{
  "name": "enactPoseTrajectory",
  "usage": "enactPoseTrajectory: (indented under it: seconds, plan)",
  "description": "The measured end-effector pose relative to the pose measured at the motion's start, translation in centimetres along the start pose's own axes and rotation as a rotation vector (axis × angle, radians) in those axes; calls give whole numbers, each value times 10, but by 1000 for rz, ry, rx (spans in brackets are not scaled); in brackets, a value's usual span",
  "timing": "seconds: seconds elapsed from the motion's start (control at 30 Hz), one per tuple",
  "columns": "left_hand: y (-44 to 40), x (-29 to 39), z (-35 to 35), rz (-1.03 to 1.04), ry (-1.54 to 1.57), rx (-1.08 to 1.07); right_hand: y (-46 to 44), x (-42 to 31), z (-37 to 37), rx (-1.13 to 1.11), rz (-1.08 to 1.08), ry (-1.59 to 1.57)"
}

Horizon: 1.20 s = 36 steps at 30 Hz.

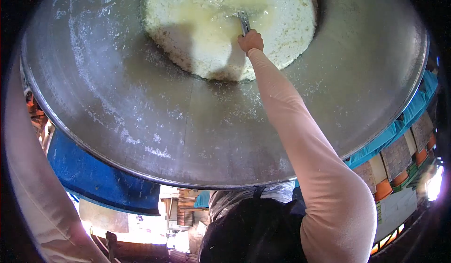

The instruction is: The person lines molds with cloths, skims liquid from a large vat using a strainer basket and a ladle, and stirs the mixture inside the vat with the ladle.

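My right hand [251,41] is closed around a metal handle [244,22] over the middle of a pale curd-like mass [206,49]. The handle's far end dips into yellowish liquid lying on the mass, so the tool's working end is hidden and I cannot tell its kind. A broad, shallow metal vat [155,117] surrounds the mass, its sloping wall streaked with white bits. Along the left edge a pale sleeve [40,192] shows, but my left hand is out of view.
The vat's rolled rim [206,186] curves close in front of my body. Below it on the left stands a blue tub [101,173]. Turquoise cloth [380,143] lies outside the rim on the right, near orange containers [383,189]. Stacked wood [186,211] is farther below.
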<state>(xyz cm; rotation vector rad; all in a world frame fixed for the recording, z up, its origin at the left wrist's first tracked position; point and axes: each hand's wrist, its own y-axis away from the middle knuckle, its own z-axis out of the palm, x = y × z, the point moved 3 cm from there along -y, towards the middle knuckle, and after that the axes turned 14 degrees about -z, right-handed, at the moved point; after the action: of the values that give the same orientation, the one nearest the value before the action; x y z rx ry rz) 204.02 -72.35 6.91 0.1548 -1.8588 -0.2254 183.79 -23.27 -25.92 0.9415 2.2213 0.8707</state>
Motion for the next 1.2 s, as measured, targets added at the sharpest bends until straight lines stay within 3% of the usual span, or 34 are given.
enactPoseTrajectory:
  seconds: [0.1,0.67,1.2]
  plan:
    - [-2,3,1,7,-13,-3,3,5,8,105,16,-91]
    - [-11,4,4,41,-72,-3,38,-5,34,34,231,-319]
    - [-21,12,13,133,-169,-1,56,14,59,108,153,-283]
